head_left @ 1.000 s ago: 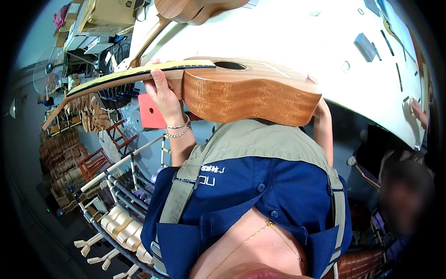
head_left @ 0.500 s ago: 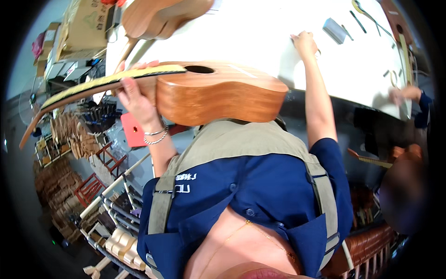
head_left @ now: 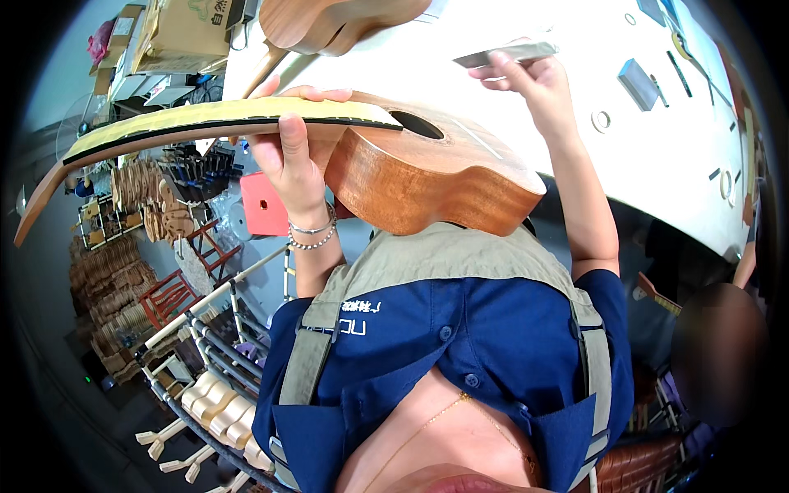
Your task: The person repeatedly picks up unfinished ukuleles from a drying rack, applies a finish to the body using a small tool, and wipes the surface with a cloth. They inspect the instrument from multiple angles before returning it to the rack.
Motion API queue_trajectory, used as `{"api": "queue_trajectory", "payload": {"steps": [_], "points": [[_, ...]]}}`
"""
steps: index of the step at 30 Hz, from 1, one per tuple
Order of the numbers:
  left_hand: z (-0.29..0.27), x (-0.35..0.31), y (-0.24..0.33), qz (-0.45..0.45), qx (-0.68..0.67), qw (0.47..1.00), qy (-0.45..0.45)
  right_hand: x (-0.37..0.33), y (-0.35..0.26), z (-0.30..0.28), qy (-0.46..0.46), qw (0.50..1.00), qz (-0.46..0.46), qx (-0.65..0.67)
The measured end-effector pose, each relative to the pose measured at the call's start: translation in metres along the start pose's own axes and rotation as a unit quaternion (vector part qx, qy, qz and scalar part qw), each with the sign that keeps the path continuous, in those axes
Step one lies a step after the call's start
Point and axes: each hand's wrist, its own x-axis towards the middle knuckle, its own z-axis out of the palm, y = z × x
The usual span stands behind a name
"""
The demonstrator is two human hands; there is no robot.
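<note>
My left hand (head_left: 294,164) is closed around the neck of a brown wooden ukulele (head_left: 427,185), near where the neck meets the body. Yellow tape (head_left: 230,111) covers its fretboard, and the headstock points to the lower left. The body leans against my apron at the table's edge, its dark round soundhole and a pale strip on the top facing away from me. Beyond the body, my right hand (head_left: 538,86) grips a thin, flat, grey metal blade (head_left: 497,55) above the white table. The blade does not touch the ukulele.
Another wooden instrument body (head_left: 345,25) lies on the white table (head_left: 567,177) at the far left. To the right are a blue-grey block (head_left: 639,85), a tape roll (head_left: 602,122) and small tools. A red stool (head_left: 265,204) and racks of wooden parts stand at left; a blurred person is at right.
My right hand has lifted from the tabletop and now holds the flat metal blade, turned back toward the ukulele. The view has shifted, and the tape roll has come into sight.
</note>
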Motion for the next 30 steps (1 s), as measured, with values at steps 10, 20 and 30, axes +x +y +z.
{"api": "queue_trajectory", "payload": {"steps": [10,20,30], "points": [[0.007,0.001,0.003,-0.013,-0.039,0.999,-0.009,-0.016,-0.050,0.060,-0.091,0.922,-0.337,-0.168],[0.005,0.003,-0.001,-0.003,-0.051,0.999,-0.014,-0.012,-0.050,0.064,-0.112,0.919,-0.331,-0.180],[0.007,0.004,0.000,0.000,-0.036,0.999,-0.019,-0.017,-0.048,0.057,-0.118,0.921,-0.314,-0.196]]}}
